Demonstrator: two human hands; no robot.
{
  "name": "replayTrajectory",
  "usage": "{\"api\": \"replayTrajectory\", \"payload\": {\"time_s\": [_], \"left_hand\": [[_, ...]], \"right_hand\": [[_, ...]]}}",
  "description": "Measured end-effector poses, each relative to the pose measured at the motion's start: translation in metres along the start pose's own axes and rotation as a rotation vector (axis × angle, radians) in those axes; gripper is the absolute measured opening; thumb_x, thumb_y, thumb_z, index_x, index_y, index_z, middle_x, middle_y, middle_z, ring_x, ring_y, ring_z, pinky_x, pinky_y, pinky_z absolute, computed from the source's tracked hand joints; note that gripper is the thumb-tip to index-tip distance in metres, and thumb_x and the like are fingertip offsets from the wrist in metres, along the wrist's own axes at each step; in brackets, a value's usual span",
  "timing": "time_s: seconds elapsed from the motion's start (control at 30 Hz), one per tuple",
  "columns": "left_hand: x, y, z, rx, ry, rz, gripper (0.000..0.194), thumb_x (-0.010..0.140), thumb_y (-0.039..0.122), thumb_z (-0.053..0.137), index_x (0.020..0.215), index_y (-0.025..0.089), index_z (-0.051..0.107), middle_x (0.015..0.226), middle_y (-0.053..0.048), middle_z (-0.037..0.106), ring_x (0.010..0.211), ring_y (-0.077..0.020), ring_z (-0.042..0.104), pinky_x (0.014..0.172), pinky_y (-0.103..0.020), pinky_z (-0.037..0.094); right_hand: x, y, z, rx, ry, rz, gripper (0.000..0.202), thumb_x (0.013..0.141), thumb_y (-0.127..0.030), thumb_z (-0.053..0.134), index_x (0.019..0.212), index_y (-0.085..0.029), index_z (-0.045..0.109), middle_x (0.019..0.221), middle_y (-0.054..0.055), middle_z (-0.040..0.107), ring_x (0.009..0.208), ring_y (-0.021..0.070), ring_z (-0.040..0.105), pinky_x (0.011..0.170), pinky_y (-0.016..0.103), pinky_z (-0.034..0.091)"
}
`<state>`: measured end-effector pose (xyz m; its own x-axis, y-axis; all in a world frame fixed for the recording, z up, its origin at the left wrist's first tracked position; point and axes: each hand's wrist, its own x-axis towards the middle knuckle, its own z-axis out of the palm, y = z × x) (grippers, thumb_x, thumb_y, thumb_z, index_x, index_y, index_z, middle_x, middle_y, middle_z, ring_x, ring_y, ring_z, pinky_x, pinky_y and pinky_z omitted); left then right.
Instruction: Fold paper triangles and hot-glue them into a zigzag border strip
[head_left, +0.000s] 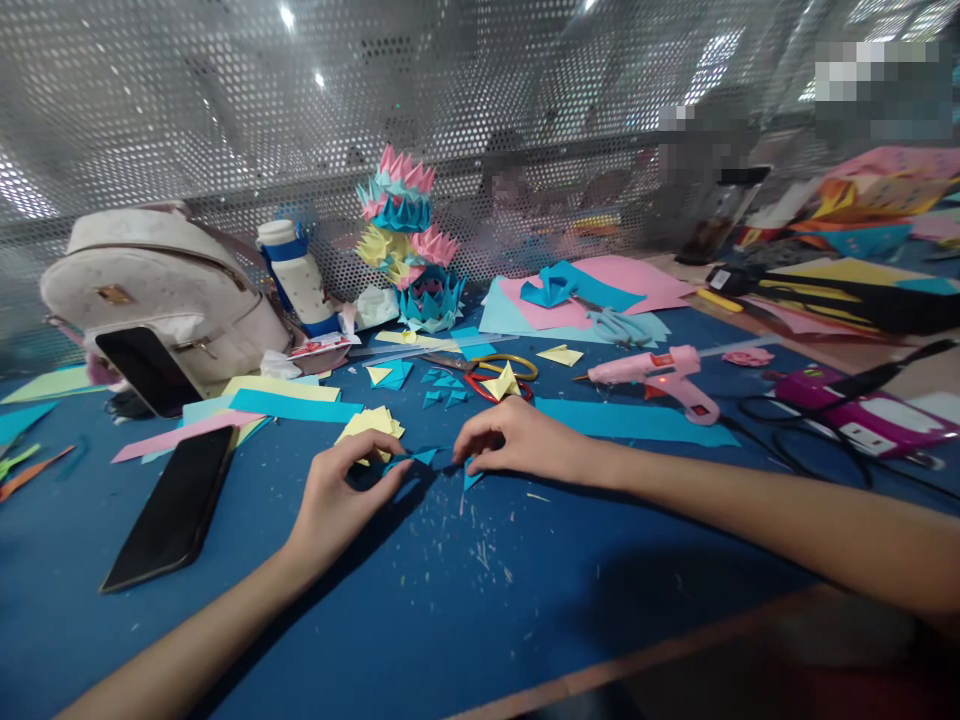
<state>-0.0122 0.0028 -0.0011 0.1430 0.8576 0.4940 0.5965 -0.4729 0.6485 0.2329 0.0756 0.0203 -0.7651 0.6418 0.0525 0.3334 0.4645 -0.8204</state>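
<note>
Near the middle of the blue table, my left hand [341, 490] pinches a small blue paper piece [425, 457] between thumb and index finger. My right hand [525, 440] is closed with its fingertips on another small blue paper triangle [472, 478], partly hidden under the fingers. Just behind my left hand lies a stack of pale yellow paper pieces [384, 420]. Several little blue folded triangles [444, 382] are grouped beyond my hands. A folded yellow piece [505, 382] rests over red-and-yellow-handled scissors [517, 362] behind my right hand.
A pink glue gun [660, 375] and a purple power strip [855, 412] with cables are on the right. Two phones [176, 515] and a white backpack [161, 290] stand left. A bottle [296, 275] and spiky paper tower [429, 295] stand behind. Paper strips [637, 422] lie around.
</note>
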Motion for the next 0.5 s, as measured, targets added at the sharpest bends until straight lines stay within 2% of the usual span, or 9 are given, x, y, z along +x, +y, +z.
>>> {"api": "replayTrajectory", "payload": {"time_s": [0.13, 0.27, 0.33, 0.43, 0.5], "left_hand": [[0.0, 0.0, -0.0001, -0.002, -0.002, 0.008, 0.006, 0.085, 0.026, 0.069, 0.082, 0.02, 0.068, 0.079, 0.001, 0.07, 0.07, -0.0133, 0.062, 0.067, -0.023, 0.048], [0.0002, -0.0005, 0.0004, -0.011, -0.001, 0.012, 0.006, 0.085, 0.026, 0.069, 0.083, 0.02, 0.068, 0.079, 0.001, 0.07, 0.07, -0.0131, 0.062, 0.067, -0.023, 0.048], [0.0002, -0.001, 0.0008, -0.011, -0.003, 0.009, 0.006, 0.085, 0.025, 0.069, 0.083, 0.02, 0.068, 0.079, 0.001, 0.07, 0.07, -0.0128, 0.062, 0.068, -0.023, 0.048], [0.0001, -0.0014, 0.001, -0.004, -0.008, -0.002, 0.005, 0.085, 0.025, 0.069, 0.084, 0.02, 0.068, 0.08, 0.002, 0.071, 0.071, -0.0124, 0.062, 0.069, -0.022, 0.048], [0.0002, -0.0012, 0.0009, -0.002, -0.01, -0.003, 0.005, 0.085, 0.025, 0.069, 0.085, 0.02, 0.069, 0.081, 0.002, 0.071, 0.072, -0.0121, 0.062, 0.069, -0.022, 0.048]], "right_hand": [[-0.0006, -0.0025, -0.0005, 0.01, -0.017, 0.006, 0.004, 0.077, -0.012, 0.074, 0.078, -0.016, 0.075, 0.081, 0.002, 0.074, 0.072, 0.0127, 0.067, 0.069, 0.024, 0.051], [0.0003, -0.0023, -0.0046, -0.075, -0.048, -0.126, 0.006, 0.074, -0.013, 0.08, 0.072, -0.017, 0.076, 0.092, 0.003, 0.071, 0.086, 0.0135, 0.065, 0.079, 0.025, 0.049], [0.001, -0.0009, -0.0064, -0.122, -0.067, -0.149, 0.005, 0.074, -0.015, 0.082, 0.072, -0.018, 0.077, 0.092, 0.002, 0.068, 0.084, 0.0122, 0.063, 0.077, 0.024, 0.047], [0.002, 0.0019, -0.0082, -0.137, -0.109, -0.117, 0.004, 0.075, -0.018, 0.082, 0.075, -0.017, 0.078, 0.088, 0.001, 0.064, 0.075, 0.0097, 0.06, 0.068, 0.022, 0.045], [0.0023, 0.0031, -0.0094, -0.123, -0.135, -0.093, 0.003, 0.077, -0.018, 0.081, 0.076, -0.016, 0.079, 0.087, 0.001, 0.064, 0.073, 0.0092, 0.06, 0.067, 0.021, 0.046]]}}
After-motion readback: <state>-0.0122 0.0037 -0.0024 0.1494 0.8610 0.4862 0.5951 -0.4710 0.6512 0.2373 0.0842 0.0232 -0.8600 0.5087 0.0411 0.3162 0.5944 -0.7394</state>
